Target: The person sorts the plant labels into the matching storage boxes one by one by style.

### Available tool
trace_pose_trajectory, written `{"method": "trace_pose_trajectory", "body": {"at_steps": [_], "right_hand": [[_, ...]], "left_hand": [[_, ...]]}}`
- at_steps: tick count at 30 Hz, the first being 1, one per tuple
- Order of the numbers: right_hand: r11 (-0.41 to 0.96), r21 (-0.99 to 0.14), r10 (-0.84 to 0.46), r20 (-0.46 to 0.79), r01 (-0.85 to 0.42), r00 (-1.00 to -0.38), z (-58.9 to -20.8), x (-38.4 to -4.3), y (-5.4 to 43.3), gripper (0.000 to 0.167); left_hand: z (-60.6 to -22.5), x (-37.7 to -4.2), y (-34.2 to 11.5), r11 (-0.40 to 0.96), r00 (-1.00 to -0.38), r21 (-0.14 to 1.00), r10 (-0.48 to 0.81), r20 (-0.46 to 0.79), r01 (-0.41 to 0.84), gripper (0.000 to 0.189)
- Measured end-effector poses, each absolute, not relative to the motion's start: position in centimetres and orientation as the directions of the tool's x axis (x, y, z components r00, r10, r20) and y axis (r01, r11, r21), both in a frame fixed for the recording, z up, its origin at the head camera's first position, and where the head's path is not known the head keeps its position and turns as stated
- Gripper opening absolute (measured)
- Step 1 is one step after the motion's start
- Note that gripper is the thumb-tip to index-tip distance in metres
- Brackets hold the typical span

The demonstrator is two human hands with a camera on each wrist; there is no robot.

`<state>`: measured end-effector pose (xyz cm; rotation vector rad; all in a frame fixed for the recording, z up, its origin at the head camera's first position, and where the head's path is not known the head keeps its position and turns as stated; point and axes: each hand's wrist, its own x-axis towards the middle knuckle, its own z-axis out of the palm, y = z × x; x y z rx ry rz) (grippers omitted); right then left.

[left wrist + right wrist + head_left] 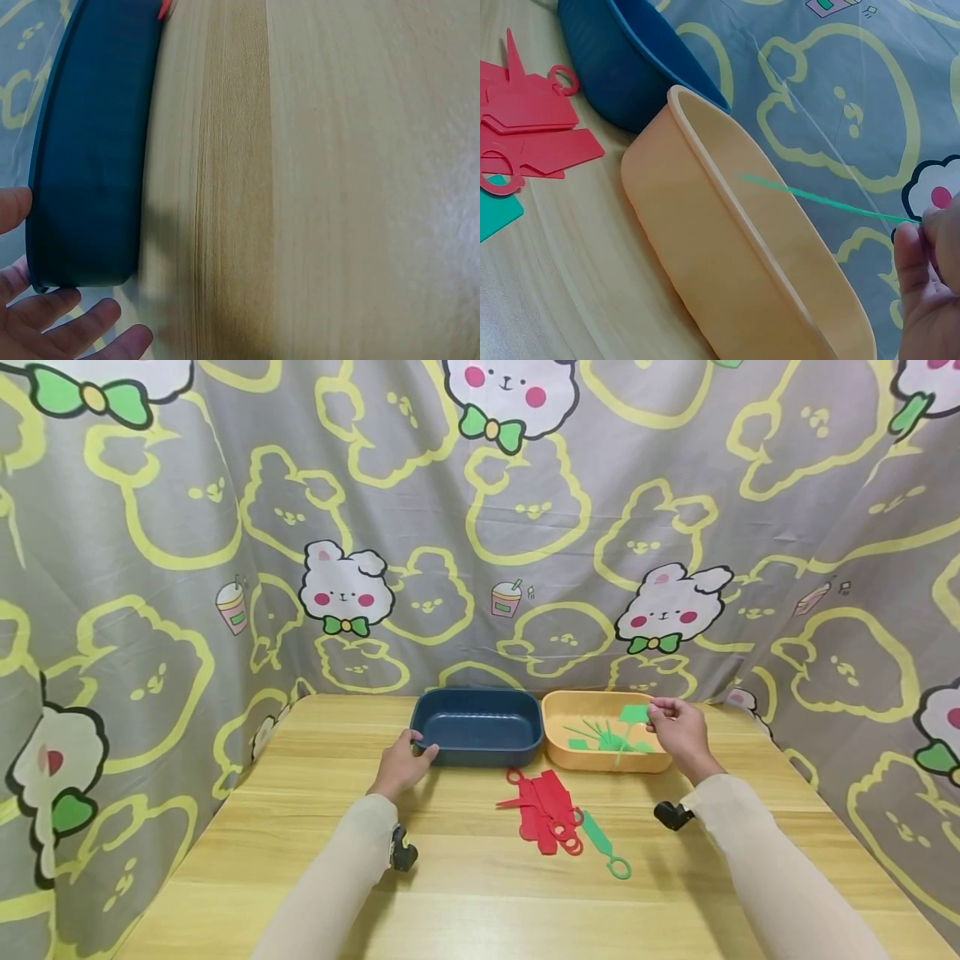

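Over the right end of the yellow bin (564, 758), my right hand (678, 731) pinches a thin, flat green piece (635, 714) with a rectangular end. In the right wrist view this green piece (840, 204) shows edge-on, reaching from the fingertips across the bin's rim. Several green pieces (609, 742), some of them thin strips, lie inside the yellow bin. My left hand (401, 766) touches the near left corner of the dark blue bin (480, 757). Its fingers are spread around the bin's end, with one fingertip at the rim, in the left wrist view.
In front of the bins lies a pile of flat red pieces (546, 814) with red scissors on top. A green piece with a ring end (600, 837) touches the pile's right side. A patterned curtain (525, 610) hangs behind the wooden table (487, 910).
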<state>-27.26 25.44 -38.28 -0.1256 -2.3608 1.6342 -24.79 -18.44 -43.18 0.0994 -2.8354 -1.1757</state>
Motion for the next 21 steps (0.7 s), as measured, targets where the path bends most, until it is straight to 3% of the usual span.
{"method": "trace_pose_trajectory", "body": {"at_steps": [10,15,21], "right_hand": [[0.311,-0.949,0.221,0.125,-0.051,-0.967,-38.8,-27.3,25.6,0.034],[0.359,-0.932,0.181,0.126,-0.054,-0.975,-39.4,-27.2,25.7,0.031],[0.496,-0.852,0.037,0.211,-0.166,-0.977,-39.9,-26.6,25.3,0.024]], "left_hand": [[-43.2,-24.7,-18.5,0.706,-0.996,0.707,-0.084,0.031,-0.038,0.046],[-43.1,-24.7,-18.5,0.708,-0.996,0.705,-0.087,0.026,-0.043,0.046],[-43.0,-24.7,-18.4,0.705,-0.996,0.708,-0.088,0.019,-0.049,0.047]]}}
